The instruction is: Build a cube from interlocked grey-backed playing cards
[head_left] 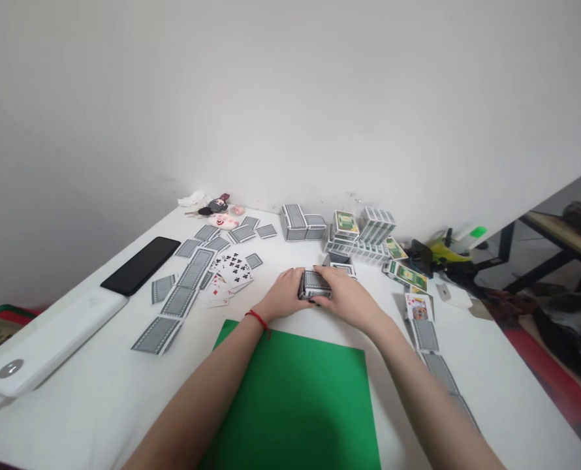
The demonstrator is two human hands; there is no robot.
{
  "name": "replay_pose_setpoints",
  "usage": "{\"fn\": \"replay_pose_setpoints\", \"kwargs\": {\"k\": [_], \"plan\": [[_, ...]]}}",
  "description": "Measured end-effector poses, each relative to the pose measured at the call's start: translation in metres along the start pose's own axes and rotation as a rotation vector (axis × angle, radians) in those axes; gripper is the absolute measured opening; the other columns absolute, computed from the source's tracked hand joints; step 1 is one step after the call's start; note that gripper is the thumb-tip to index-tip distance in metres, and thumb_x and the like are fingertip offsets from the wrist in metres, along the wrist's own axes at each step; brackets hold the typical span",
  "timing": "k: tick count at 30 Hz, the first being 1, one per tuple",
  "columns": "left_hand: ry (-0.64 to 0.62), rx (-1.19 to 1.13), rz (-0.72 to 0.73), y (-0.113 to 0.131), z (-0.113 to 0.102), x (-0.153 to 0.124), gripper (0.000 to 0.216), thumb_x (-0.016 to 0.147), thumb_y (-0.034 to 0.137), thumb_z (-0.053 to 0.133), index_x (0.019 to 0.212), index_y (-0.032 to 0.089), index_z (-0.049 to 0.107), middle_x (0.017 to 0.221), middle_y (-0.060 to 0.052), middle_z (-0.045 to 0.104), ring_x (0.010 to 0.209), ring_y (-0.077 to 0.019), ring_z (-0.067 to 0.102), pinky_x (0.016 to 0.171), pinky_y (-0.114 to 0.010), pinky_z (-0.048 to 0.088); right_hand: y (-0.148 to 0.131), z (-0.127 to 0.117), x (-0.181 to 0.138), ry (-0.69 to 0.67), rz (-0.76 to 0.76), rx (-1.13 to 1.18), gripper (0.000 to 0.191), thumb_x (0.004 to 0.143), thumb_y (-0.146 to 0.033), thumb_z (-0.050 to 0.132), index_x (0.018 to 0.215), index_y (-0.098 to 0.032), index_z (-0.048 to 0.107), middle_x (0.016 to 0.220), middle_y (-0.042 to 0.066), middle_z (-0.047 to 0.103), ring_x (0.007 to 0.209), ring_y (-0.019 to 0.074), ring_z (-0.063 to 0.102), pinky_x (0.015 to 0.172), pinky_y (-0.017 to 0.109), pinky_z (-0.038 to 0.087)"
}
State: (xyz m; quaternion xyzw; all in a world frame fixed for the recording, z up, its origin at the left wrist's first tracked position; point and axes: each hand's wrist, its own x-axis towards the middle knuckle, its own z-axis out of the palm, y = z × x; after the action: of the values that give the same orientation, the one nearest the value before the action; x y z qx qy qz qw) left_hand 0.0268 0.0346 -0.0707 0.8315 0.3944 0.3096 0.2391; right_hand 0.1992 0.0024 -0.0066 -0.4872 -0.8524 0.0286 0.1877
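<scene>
Both hands close around a block of grey-backed playing cards [316, 281] just beyond the green sheet [310, 391]. My left hand [284, 292] grips its left side and wears a red cord at the wrist. On the right side and top edge, my right hand [343, 292] has its fingers wrapped over the block. Right behind them an open card box [340, 261] is partly hidden by my right hand. Face-up cards [232, 269], clubs and red suits among them, lie spread to the left of my hands.
Stacked card blocks [294, 222] and a row of card boxes [356, 248] stand by the wall. Folded card rows [187, 284] run along the left, with more cards [426, 334] at the right. A black phone [141, 264] and a white device [60, 336] line the left edge.
</scene>
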Motion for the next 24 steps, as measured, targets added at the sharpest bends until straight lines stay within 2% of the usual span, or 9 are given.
{"fn": "replay_pose_setpoints", "kwargs": {"k": [2,4,11,16,20,24], "plan": [[-0.015,0.02,-0.01,-0.002,0.002,0.0,0.057,0.066,0.046,0.068,0.109,0.017,0.044,0.107,-0.012,0.054,0.1,-0.0299,0.051,0.088,-0.044,0.039,0.004,-0.005,0.008,-0.094,-0.011,-0.013,0.062,0.071,-0.03,0.068,0.127,-0.016,0.046,0.115,0.014,0.061,0.104,0.0271,0.058,0.084,0.039,0.047],[-0.015,0.035,-0.028,-0.003,0.003,0.001,0.058,0.065,0.045,0.069,0.109,0.015,0.044,0.106,-0.013,0.054,0.1,-0.0313,0.051,0.088,-0.045,0.039,0.004,-0.01,0.016,-0.152,-0.051,-0.002,0.065,0.069,-0.03,0.07,0.127,-0.015,0.046,0.115,0.014,0.06,0.104,0.0266,0.057,0.085,0.037,0.046],[0.001,0.04,-0.024,-0.004,0.006,0.005,0.055,0.066,0.045,0.068,0.105,0.011,0.049,0.104,-0.015,0.055,0.102,-0.0348,0.05,0.089,-0.048,0.039,0.0,-0.026,0.036,-0.263,-0.172,0.07,0.056,0.064,-0.018,0.069,0.118,-0.02,0.057,0.101,0.007,0.061,0.091,0.02,0.058,0.077,0.029,0.045],[-0.037,0.081,-0.003,-0.003,0.004,0.007,0.052,0.066,0.042,0.068,0.105,0.014,0.049,0.1,-0.011,0.056,0.098,-0.0311,0.052,0.09,-0.047,0.039,0.002,-0.031,0.035,-0.273,-0.166,0.094,0.048,0.062,-0.016,0.07,0.109,-0.021,0.062,0.096,0.005,0.056,0.085,0.0175,0.056,0.075,0.027,0.044],[-0.071,0.109,0.036,-0.002,0.003,0.008,0.048,0.068,0.038,0.067,0.106,0.015,0.048,0.102,-0.01,0.057,0.098,-0.0285,0.052,0.092,-0.045,0.039,-0.001,-0.032,0.034,-0.308,-0.162,0.089,0.037,0.064,-0.017,0.068,0.101,-0.02,0.062,0.099,0.005,0.05,0.081,0.0157,0.053,0.072,0.026,0.042],[-0.083,0.128,0.054,-0.002,0.002,0.008,0.047,0.07,0.037,0.065,0.107,0.015,0.047,0.107,-0.011,0.057,0.102,-0.028,0.052,0.093,-0.044,0.038,-0.004,-0.034,0.038,-0.386,-0.176,0.056,0.036,0.066,-0.02,0.067,0.101,-0.019,0.058,0.1,0.006,0.046,0.074,0.014,0.049,0.068,0.026,0.04]]}}
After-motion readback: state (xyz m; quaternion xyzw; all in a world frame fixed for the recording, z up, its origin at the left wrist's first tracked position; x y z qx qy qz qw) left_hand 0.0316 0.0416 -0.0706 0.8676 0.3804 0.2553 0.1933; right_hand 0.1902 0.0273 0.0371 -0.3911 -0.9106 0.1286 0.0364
